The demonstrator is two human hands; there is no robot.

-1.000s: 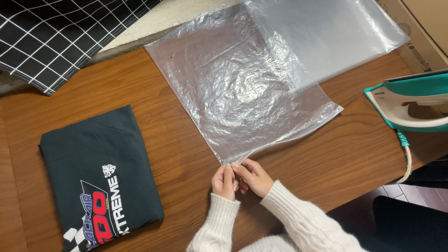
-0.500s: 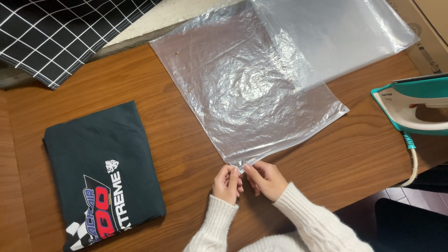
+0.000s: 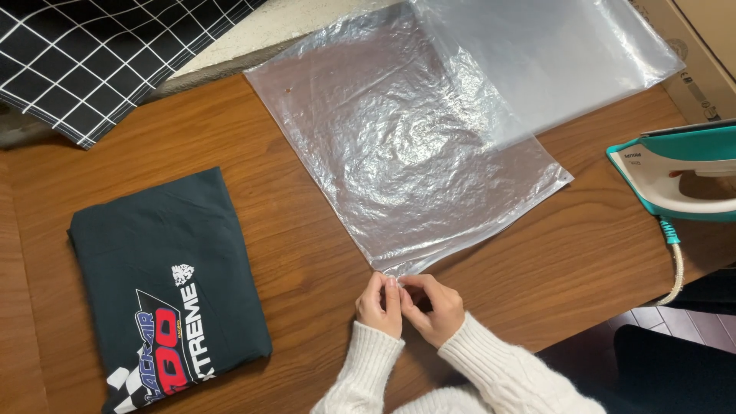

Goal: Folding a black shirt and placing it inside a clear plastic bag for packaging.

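A large clear plastic bag (image 3: 406, 146) lies flat and crinkled on the wooden table (image 3: 583, 261), one corner pointing toward me. My left hand (image 3: 378, 304) and my right hand (image 3: 431, 304) meet at that near corner, fingertips pinching the plastic edge between them. Both wrists wear white knitted sleeves. A folded dark green T-shirt (image 3: 165, 284) with a printed graphic lies on the table to the left, apart from the hands.
A teal and white iron (image 3: 675, 172) stands at the right edge, its cord (image 3: 676, 264) hanging down. Black cloth with a white grid (image 3: 92, 54) drapes at the top left. A cardboard box (image 3: 701, 69) sits at the top right.
My two hands have drawn closer together at the bag's corner and shifted slightly right. The bag's near corner has moved a little with them.
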